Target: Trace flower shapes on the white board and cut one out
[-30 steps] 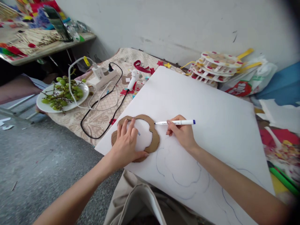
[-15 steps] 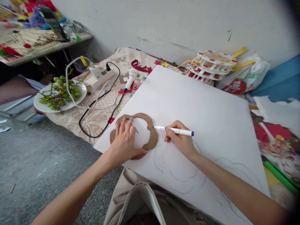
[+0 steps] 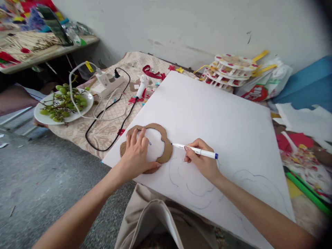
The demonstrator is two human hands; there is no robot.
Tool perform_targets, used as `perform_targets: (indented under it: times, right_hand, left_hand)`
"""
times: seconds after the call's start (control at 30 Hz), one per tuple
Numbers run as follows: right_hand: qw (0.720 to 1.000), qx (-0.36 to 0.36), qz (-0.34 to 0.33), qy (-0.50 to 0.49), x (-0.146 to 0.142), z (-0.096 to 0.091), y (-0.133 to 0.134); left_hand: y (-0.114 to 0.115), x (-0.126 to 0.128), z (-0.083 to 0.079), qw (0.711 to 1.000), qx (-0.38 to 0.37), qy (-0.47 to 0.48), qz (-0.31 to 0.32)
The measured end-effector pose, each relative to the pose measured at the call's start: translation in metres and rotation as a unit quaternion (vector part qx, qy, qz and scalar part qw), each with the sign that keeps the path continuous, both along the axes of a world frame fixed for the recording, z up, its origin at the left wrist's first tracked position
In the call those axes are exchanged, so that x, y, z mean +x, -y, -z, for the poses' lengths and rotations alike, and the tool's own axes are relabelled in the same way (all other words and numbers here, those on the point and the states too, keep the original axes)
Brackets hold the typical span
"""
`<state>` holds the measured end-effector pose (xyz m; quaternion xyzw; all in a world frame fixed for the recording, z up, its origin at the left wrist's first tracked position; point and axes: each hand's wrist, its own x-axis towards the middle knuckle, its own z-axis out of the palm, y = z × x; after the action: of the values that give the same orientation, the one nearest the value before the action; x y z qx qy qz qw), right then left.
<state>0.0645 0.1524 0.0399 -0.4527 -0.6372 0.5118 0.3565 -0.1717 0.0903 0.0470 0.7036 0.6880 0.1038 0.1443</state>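
Observation:
A brown cardboard ring with a scalloped, flower-like outline [image 3: 168, 142] lies flat near the left corner of a large white board [image 3: 207, 114]. My left hand [image 3: 136, 152] rests on it with the fingers spread, pressing it against the board and covering part of its left side. My right hand [image 3: 201, 157] is closed around a white marker [image 3: 204, 153] with a blue end. The marker's tip touches or nearly touches the ring's right outer edge. Blue curved outlines [image 3: 199, 192] are drawn on the board below my right hand.
Left of the board are a plate [image 3: 38, 116] of green grapes [image 3: 64, 100], a power strip [image 3: 109, 86] with cables, and a white glue gun [image 3: 141, 86]. A tiered paper model [image 3: 228, 71] and plastic bag [image 3: 264, 83] stand behind. A green-handled tool [image 3: 308, 192] lies right.
The marker tip has moved slightly down along the ring's right edge, and the marker tilts more. My left hand stays on the ring. The whole view has shifted a little.

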Motion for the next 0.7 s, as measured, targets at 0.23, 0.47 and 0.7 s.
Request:
perform_targets:
  times: [0.23, 0.47, 0.7]
  right_hand:
    - [1.000, -0.004, 0.020, -0.017, 0.006, 0.005, 0.022]
    - [0.999, -0.022, 0.038, -0.024, 0.007, 0.008, 0.044]
    - [0.999, -0.035, 0.035, -0.018, 0.009, 0.009, 0.058]
  left_hand:
    - [-0.001, 0.000, 0.001, 1.000, 0.001, -0.004, 0.003]
    - [-0.001, -0.001, 0.003, 1.000, 0.012, -0.002, 0.009]
    - [-0.001, -0.003, 0.006, 0.999, 0.031, 0.008, 0.013]
